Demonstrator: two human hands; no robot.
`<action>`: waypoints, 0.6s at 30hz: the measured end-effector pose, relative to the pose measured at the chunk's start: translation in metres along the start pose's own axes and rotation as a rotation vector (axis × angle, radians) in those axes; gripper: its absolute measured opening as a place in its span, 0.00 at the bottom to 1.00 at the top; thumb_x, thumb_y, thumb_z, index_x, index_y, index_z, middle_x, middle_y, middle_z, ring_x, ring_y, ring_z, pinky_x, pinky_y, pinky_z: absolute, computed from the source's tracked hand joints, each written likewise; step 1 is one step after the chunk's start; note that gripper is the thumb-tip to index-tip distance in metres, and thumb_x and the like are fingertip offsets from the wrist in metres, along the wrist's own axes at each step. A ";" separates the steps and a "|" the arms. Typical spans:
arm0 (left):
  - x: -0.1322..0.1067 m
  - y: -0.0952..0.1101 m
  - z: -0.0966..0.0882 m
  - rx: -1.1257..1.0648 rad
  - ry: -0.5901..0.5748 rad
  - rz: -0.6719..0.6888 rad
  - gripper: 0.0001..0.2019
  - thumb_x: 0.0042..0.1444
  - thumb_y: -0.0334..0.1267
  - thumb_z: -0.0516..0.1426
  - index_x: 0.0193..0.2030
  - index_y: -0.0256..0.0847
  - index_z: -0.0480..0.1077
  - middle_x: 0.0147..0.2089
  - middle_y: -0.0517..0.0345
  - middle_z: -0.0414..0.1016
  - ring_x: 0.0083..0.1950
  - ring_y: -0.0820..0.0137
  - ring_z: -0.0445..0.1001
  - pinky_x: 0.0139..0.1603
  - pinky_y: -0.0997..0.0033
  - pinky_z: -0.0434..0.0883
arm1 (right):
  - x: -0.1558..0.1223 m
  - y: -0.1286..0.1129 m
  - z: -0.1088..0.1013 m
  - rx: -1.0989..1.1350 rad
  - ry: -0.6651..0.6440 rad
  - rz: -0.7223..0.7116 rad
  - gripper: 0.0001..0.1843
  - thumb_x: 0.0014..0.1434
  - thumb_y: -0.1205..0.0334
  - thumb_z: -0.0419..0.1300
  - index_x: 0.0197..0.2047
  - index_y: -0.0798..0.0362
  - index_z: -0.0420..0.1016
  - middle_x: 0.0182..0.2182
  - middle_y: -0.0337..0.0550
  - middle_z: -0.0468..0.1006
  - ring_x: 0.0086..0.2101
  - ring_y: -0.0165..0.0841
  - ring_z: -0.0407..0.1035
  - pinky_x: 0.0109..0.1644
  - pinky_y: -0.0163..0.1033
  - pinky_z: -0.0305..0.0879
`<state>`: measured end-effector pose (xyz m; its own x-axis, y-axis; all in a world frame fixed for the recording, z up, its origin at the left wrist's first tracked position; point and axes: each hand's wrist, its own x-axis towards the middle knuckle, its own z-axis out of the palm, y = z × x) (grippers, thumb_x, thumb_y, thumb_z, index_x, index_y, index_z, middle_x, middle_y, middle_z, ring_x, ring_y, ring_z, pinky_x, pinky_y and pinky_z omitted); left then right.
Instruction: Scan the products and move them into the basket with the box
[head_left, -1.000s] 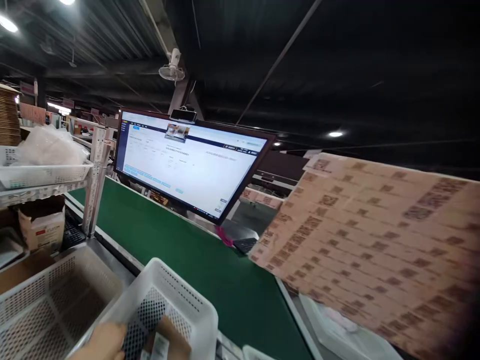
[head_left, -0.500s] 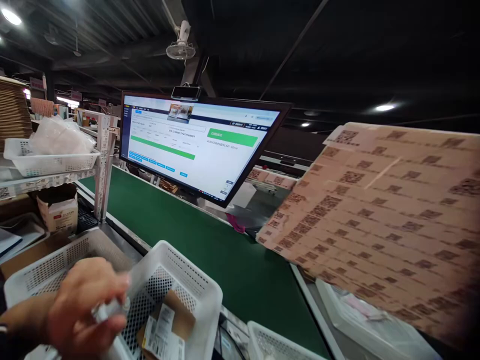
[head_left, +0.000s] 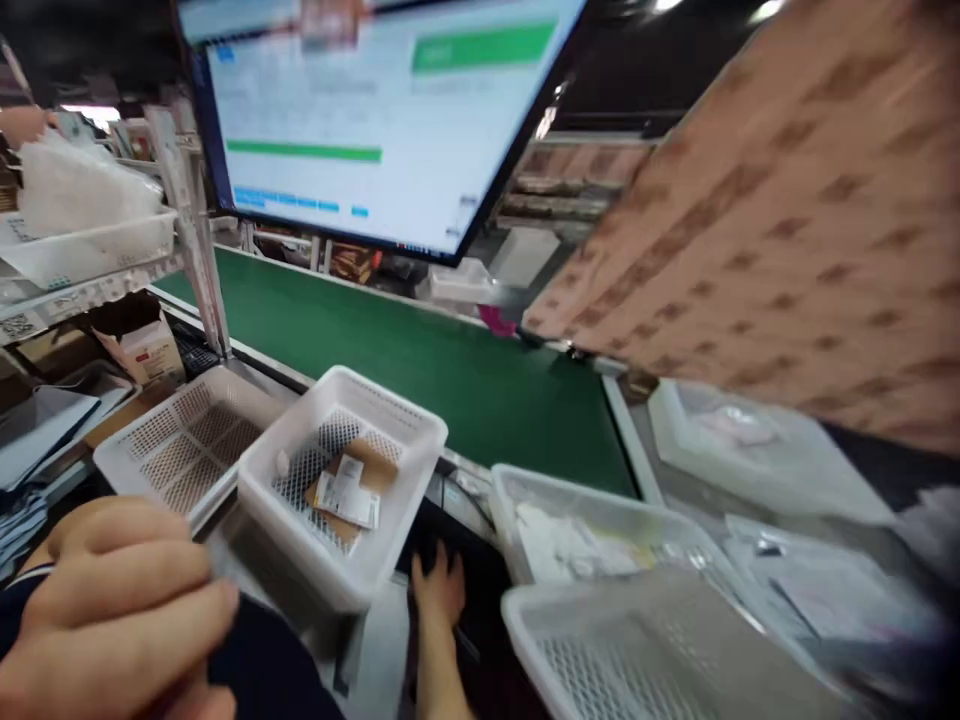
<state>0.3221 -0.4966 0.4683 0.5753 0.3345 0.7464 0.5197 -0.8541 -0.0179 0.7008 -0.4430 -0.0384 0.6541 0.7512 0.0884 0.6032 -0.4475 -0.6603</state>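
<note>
My left hand (head_left: 112, 610) is close to the camera at the bottom left. Its fingers are curled together, and whatever they hold is hidden by blur. My right hand (head_left: 437, 592) lies with fingers spread on a dark surface below the baskets. Between the hands stands a white mesh basket (head_left: 416, 445). A brown packet with a white label (head_left: 346, 490) lies inside it.
An empty white basket (head_left: 161, 450) sits left of it, and two more baskets (head_left: 600, 520) are at the right. Behind runs a green conveyor belt (head_left: 427, 360) under a lit monitor (head_left: 375, 110). A large sheet of printed code labels (head_left: 787, 220) hangs at the right. A shelf basket of plastic bags (head_left: 82, 225) is at the left.
The view has tipped down toward the bench. My left hand has drawn back from the basket toward the camera. My right hand has come into view on the dark surface.
</note>
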 end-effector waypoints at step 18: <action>-0.079 -0.130 0.230 0.064 -0.953 -0.589 0.13 0.69 0.25 0.55 0.56 0.27 0.75 0.59 0.41 0.77 0.55 0.55 0.83 0.55 0.60 0.79 | -0.011 0.038 0.044 0.163 0.034 0.038 0.42 0.58 0.44 0.57 0.67 0.65 0.72 0.68 0.73 0.64 0.66 0.60 0.63 0.67 0.59 0.67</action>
<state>0.3540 -0.3205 0.2587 0.4632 0.8710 -0.1638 0.8858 -0.4494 0.1156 0.6963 -0.4468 -0.0972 0.6917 0.7171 0.0850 0.4976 -0.3880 -0.7758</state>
